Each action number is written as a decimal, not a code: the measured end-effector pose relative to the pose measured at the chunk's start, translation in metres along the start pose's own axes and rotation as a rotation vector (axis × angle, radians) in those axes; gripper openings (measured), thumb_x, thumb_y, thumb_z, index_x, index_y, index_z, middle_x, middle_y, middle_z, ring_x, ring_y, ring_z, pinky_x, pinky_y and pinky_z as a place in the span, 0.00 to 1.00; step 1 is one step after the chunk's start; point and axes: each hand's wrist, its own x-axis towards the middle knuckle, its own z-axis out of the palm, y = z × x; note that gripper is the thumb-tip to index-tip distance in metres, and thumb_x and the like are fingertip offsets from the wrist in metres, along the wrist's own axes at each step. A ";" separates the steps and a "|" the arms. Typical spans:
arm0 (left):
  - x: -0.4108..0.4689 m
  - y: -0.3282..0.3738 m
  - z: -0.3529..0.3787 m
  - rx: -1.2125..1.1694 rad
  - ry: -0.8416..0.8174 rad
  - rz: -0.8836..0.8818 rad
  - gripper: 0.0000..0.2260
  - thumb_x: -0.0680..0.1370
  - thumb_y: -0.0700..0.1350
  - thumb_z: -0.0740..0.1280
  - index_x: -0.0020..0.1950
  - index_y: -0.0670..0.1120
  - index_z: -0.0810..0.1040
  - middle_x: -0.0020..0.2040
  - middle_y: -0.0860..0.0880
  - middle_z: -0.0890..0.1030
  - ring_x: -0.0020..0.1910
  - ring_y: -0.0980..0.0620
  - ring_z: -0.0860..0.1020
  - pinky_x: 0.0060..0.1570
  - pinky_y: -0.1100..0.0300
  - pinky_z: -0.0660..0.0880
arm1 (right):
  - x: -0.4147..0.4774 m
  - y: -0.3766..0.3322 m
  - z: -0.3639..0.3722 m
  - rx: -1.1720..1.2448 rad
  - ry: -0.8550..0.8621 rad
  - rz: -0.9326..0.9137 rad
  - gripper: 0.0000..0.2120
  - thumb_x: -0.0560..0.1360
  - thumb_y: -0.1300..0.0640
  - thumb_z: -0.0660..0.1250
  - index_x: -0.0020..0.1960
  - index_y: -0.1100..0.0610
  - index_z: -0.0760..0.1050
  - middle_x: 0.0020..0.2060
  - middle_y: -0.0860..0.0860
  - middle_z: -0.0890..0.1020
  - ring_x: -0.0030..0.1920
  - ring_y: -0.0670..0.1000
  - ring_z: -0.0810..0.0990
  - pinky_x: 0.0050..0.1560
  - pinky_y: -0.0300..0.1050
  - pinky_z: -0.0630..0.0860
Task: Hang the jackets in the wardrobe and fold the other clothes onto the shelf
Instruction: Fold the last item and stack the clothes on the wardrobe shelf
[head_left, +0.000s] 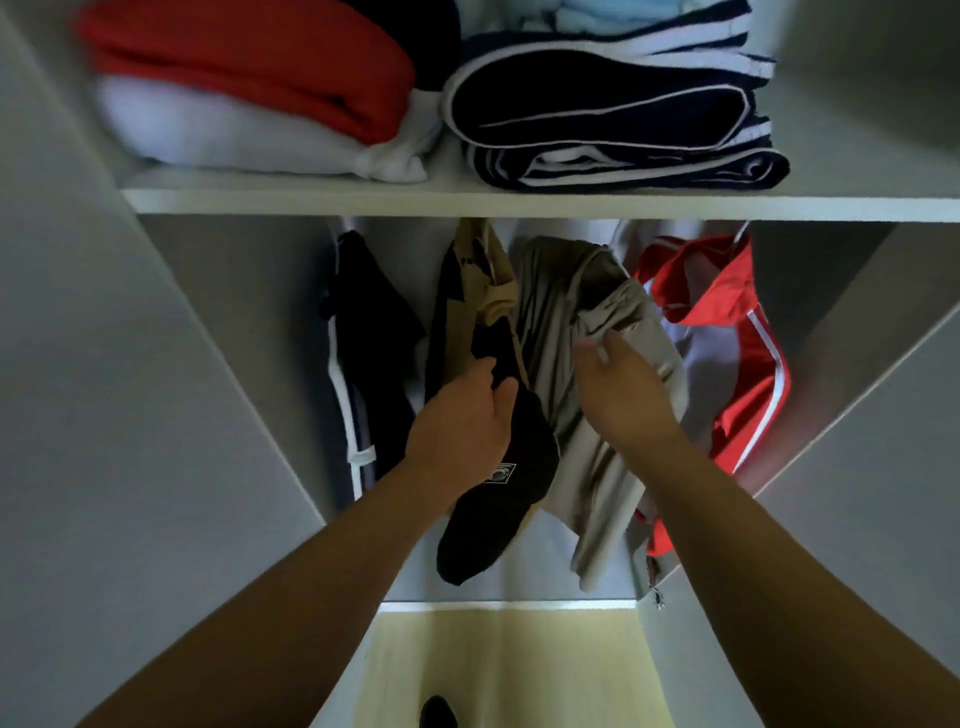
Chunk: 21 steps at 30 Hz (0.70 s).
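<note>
4 jackets hang below the shelf (363, 200) in the wardrobe. The left hand (462, 415) grips the black-and-tan jacket (498, 488), thumb and fingers closed on its dark cloth. The right hand (623, 389) pinches a fold of the grey jacket (550, 322) just beside it. A navy striped jacket (369, 332) hangs leftmost, a red-and-white jacket (727, 312) rightmost. On the shelf lie folded clothes (597, 109) in red, white and navy.
</note>
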 end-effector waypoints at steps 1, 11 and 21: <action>-0.017 -0.002 -0.009 0.000 0.053 0.001 0.24 0.86 0.56 0.53 0.78 0.46 0.65 0.66 0.46 0.79 0.65 0.47 0.77 0.66 0.50 0.74 | -0.013 -0.009 0.001 -0.025 -0.025 -0.046 0.18 0.85 0.46 0.54 0.63 0.58 0.72 0.56 0.59 0.79 0.62 0.63 0.77 0.48 0.42 0.61; -0.242 -0.016 -0.097 0.399 0.706 -0.038 0.23 0.85 0.54 0.54 0.78 0.45 0.65 0.80 0.44 0.63 0.80 0.45 0.59 0.77 0.52 0.55 | -0.195 -0.071 0.022 -0.012 -0.373 -0.382 0.27 0.85 0.42 0.50 0.80 0.53 0.60 0.72 0.52 0.72 0.76 0.57 0.66 0.69 0.44 0.61; -0.331 -0.046 -0.170 0.129 1.048 -0.312 0.37 0.76 0.46 0.69 0.80 0.38 0.54 0.79 0.34 0.53 0.78 0.37 0.58 0.75 0.52 0.58 | -0.289 -0.087 0.010 -0.004 -0.419 -0.451 0.25 0.86 0.45 0.51 0.79 0.55 0.60 0.69 0.57 0.76 0.68 0.58 0.73 0.58 0.44 0.65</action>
